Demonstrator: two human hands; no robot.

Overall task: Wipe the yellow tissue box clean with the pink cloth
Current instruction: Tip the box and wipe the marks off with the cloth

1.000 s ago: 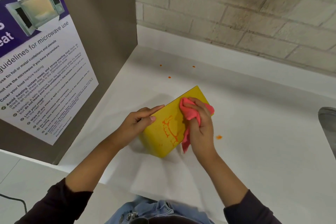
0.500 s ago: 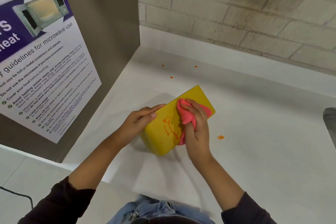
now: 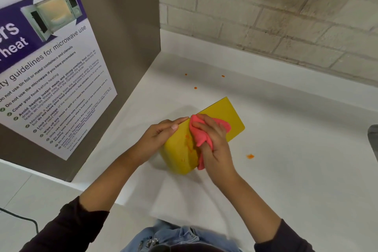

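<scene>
The yellow tissue box (image 3: 227, 112) lies tilted on the white counter (image 3: 296, 159), its broad smooth face turned up. Orange smears (image 3: 189, 143) mark that face near its middle. My right hand (image 3: 214, 145) presses the bunched pink cloth (image 3: 201, 135) onto the face, just right of the smears, and a tail of cloth hangs down past the box's near edge. My left hand (image 3: 163, 135) grips the box's left edge, with the index finger laid along the top edge.
A brown side panel bearing a microwave guidelines poster (image 3: 51, 71) stands on the left. A brick wall (image 3: 266, 16) runs behind the counter. Small orange spots (image 3: 250, 156) dot the counter beside and behind the box. A grey object (image 3: 373, 139) shows at the right edge.
My right hand has slid the pink cloth leftward across the box's face, covering part of the orange smear. Less of the smear shows than before. My left hand has kept its hold.
</scene>
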